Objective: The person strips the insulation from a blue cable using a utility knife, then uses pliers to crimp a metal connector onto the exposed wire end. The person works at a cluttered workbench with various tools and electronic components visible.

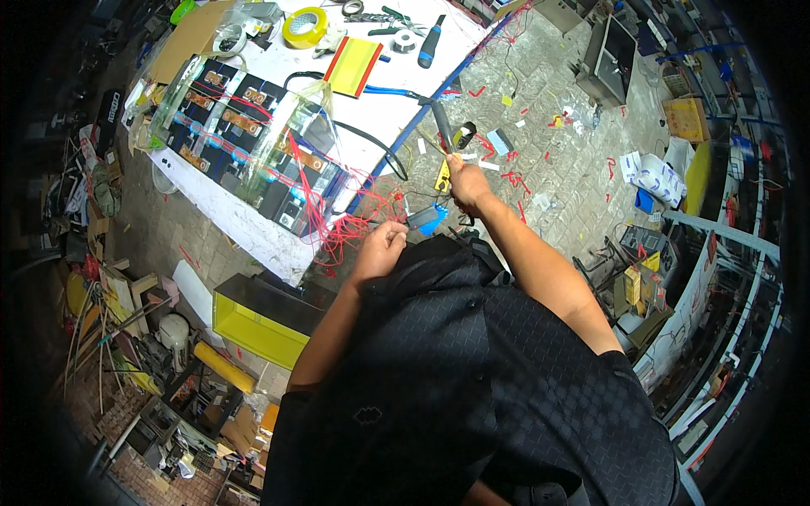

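At the bench edge, centre of view: both hands work over a tangle of thin red wires (350, 223).
Right hand (466, 181): grip pressed together around the dark handle of a soldering iron (442, 125), which points toward 12 o'clock; a blue cord runs from it across the bench.
Left hand (381, 246): grip pinching a small dark module with a blue end (424, 218), held at 2 o'clock from the hand, just below the right hand.
Battery pack (245, 139): dark cells with copper strips under clear sheet, at 10 o'clock from the hands, red wires leading off it.
Bench (253, 228): white top, blue rim.
Bench items: yellow tape roll (305, 26) and red-edged yellow pad (354, 66), at 11 o'clock.
Floor (557, 169): paved, strewn with red wire scraps.
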`<control>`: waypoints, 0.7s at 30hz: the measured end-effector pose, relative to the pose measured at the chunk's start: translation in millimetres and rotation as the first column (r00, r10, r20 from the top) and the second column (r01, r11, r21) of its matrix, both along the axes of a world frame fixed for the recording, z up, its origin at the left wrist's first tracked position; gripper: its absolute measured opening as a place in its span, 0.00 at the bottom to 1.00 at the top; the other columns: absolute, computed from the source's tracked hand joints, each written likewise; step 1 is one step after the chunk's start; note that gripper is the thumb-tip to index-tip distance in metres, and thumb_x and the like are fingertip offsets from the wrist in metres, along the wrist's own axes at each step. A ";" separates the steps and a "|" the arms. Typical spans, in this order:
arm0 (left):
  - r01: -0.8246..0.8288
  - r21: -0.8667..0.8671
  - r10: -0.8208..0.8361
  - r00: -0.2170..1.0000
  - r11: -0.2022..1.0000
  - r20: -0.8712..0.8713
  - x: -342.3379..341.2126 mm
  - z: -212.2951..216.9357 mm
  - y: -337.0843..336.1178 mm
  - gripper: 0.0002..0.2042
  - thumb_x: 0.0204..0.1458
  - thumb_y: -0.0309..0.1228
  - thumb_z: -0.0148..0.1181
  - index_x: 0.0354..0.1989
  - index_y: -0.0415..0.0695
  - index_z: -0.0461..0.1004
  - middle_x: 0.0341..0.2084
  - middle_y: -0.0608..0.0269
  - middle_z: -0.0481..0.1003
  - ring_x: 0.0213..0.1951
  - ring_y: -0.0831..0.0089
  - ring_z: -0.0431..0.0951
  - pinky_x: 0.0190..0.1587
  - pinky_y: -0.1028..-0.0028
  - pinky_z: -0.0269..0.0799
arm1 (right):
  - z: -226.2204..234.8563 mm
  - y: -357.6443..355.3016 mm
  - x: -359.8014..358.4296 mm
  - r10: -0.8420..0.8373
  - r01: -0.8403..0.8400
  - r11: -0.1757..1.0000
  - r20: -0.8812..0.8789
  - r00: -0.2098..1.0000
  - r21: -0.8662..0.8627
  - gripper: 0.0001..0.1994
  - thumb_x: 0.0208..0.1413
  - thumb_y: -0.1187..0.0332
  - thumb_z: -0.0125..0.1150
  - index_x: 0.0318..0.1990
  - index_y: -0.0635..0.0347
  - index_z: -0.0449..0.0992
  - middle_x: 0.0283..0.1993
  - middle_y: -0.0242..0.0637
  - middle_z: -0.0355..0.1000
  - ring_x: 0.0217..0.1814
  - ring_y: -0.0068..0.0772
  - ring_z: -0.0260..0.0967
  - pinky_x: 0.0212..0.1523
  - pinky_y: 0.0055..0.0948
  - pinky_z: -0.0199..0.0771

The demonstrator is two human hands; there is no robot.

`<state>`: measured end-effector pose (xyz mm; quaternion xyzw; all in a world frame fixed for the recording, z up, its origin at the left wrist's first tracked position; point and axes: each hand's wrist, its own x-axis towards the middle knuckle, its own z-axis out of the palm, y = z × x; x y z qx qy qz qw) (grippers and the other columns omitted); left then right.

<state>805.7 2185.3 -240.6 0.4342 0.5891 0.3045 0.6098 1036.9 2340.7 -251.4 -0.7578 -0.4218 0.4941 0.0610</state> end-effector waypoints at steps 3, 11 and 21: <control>-0.007 -0.009 0.007 1.000 1.000 0.010 0.6 1.2 -0.5 0.09 0.64 0.27 0.59 0.49 0.36 0.77 0.33 0.57 0.82 0.36 0.73 0.81 0.40 0.70 0.77 | 2.4 -0.4 -1.7 0.002 -0.002 1.000 -0.007 1.000 0.000 0.39 0.69 0.37 0.45 0.42 0.77 0.80 0.41 0.69 0.78 0.49 0.68 0.78 0.49 0.52 0.77; -0.002 -0.015 0.002 1.000 1.000 -0.004 1.3 3.1 0.2 0.09 0.64 0.26 0.59 0.49 0.35 0.77 0.34 0.58 0.81 0.36 0.73 0.80 0.40 0.71 0.77 | 6.6 -0.5 -1.7 -0.002 0.002 1.000 -0.014 1.000 -0.015 0.40 0.69 0.37 0.45 0.40 0.77 0.80 0.36 0.66 0.79 0.39 0.64 0.80 0.42 0.51 0.78; 0.023 -0.050 -0.020 0.997 0.998 0.070 3.5 2.4 8.2 0.10 0.66 0.26 0.56 0.51 0.35 0.75 0.35 0.64 0.77 0.36 0.80 0.77 0.40 0.77 0.74 | 10.0 -0.8 -2.4 0.068 -0.068 0.998 0.031 0.997 0.017 0.40 0.71 0.37 0.40 0.39 0.75 0.80 0.37 0.69 0.77 0.45 0.71 0.77 0.47 0.55 0.76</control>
